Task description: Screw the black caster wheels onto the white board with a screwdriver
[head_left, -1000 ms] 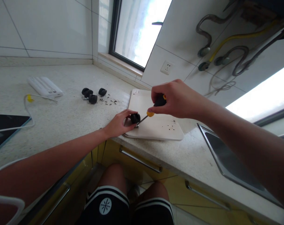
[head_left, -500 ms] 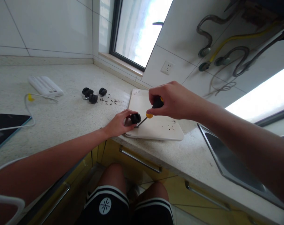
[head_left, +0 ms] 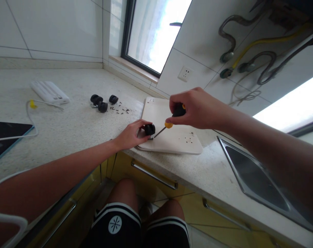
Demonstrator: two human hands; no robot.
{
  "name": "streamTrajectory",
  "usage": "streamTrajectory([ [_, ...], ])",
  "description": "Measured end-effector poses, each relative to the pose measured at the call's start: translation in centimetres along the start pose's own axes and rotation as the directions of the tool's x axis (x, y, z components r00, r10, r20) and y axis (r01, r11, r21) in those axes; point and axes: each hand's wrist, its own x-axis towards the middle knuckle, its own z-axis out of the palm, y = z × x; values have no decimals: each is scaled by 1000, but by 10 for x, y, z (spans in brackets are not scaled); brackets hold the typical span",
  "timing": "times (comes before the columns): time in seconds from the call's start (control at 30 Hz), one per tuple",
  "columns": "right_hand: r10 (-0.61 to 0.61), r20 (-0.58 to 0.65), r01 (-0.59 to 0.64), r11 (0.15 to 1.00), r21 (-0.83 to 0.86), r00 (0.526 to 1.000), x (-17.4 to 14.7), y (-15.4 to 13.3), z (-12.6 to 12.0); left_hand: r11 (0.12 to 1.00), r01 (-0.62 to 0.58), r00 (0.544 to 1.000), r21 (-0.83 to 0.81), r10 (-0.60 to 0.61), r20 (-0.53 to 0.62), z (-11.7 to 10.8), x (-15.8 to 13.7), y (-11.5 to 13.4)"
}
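Note:
A black caster wheel (head_left: 150, 129) stands on the near left corner of a white board (head_left: 169, 144) that lies on the counter. My left hand (head_left: 132, 135) pinches this wheel between thumb and fingers. In my right hand (head_left: 189, 106) is a screwdriver (head_left: 169, 124) with a black and yellow handle, held at a slant. Its tip points down at the board just right of the wheel's metal plate; whether it touches a screw is too small to tell. Groups of small holes (head_left: 189, 140) show at other corners of the board.
Several loose black caster wheels (head_left: 102, 106) and scattered screws (head_left: 122, 109) lie left of the board. Farther left are a white power bank (head_left: 50, 92) with a cable and a dark tablet (head_left: 9, 137). A steel sink (head_left: 254, 175) is at the right, below wall hoses (head_left: 262, 41).
My right hand and the screwdriver have shifted slightly right, drawing the tip a little away from the wheel's plate. My left hand stays on the wheel.

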Motion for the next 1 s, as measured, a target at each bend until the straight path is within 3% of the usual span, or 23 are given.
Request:
streamTrajectory([
  [0.57,-82,10,82,997,0,997,8,-6,2,999,36,999,-19,-36,6,0,0,0],
  [0.83,-194,43,194,981,5,980,6,-18,-1,999,18,1000,-30,-17,10,0,0,-3],
  [1.0,-169,73,171,985,-19,983,10,-25,-1,999,11,1000,-44,-11,0,1,-1,-5],
])
